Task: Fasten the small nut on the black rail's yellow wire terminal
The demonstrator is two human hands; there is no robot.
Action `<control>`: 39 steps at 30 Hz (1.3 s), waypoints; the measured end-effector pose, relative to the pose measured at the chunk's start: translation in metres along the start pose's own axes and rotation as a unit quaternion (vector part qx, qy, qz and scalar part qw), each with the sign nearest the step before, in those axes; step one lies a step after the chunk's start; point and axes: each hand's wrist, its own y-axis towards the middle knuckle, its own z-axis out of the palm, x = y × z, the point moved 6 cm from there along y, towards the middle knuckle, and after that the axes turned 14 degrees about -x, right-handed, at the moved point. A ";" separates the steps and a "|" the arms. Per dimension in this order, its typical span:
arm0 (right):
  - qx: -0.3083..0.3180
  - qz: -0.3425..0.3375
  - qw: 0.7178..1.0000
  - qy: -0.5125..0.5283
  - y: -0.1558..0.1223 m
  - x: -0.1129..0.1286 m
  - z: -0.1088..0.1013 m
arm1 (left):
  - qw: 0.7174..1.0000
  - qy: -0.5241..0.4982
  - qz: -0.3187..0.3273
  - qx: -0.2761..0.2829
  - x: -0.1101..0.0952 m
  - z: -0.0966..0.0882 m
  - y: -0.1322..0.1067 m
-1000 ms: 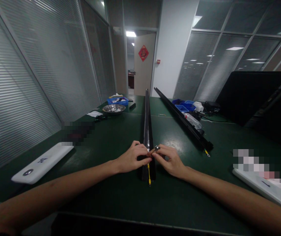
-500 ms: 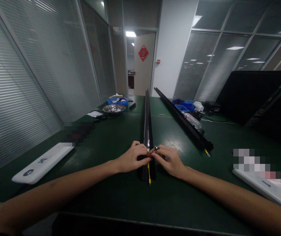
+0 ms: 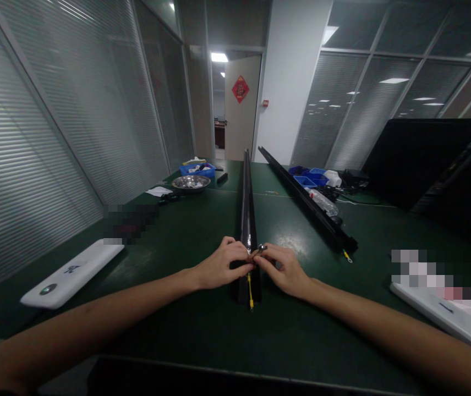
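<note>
A long black rail runs away from me down the middle of the dark green table. Both hands meet over its near end. My left hand is curled, fingertips pinched on the rail's top. My right hand is also curled and pinches a small silvery metal part right above the rail. A yellow wire with a ring end hangs out of the rail's near end, just below my fingers.
A second black rail lies diagonally to the right, a yellow terminal at its near tip. White panels lie at the left and right. Farther back stand a metal dish, blue bins and a plastic bottle.
</note>
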 end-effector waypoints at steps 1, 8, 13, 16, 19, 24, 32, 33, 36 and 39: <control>0.000 0.001 1.000 -0.004 0.000 0.000 0.000 | 1.000 0.000 -0.001 0.001 0.001 0.000 0.000; 0.000 -0.002 1.000 -0.009 0.000 0.001 0.000 | 1.000 -0.003 -0.005 0.000 0.001 0.000 0.001; 0.002 -0.003 1.000 -0.012 0.000 0.000 0.000 | 1.000 0.001 -0.011 0.000 -0.001 -0.001 0.001; 0.004 -0.002 1.000 -0.013 0.000 -0.001 0.001 | 1.000 0.000 -0.016 0.001 0.000 -0.001 0.001; 0.001 -0.007 1.000 -0.013 0.000 0.000 0.000 | 1.000 -0.004 -0.018 0.000 0.001 -0.001 0.001; 0.002 -0.010 1.000 -0.013 0.000 0.003 0.000 | 1.000 -0.007 -0.018 -0.002 0.002 -0.001 0.001; -0.007 -0.011 1.000 -0.018 -0.002 -0.001 0.000 | 1.000 -0.012 -0.015 0.001 0.002 -0.001 0.001; -0.008 -0.010 1.000 -0.019 -0.002 -0.001 0.000 | 1.000 -0.011 -0.014 -0.001 0.002 -0.001 0.001; -0.007 0.004 1.000 -0.017 -0.001 -0.001 0.000 | 1.000 -0.013 -0.012 -0.001 0.002 -0.001 0.001; -0.015 0.029 0.999 -0.013 0.000 -0.002 -0.003 | 1.000 -0.013 -0.013 0.002 0.001 -0.001 0.001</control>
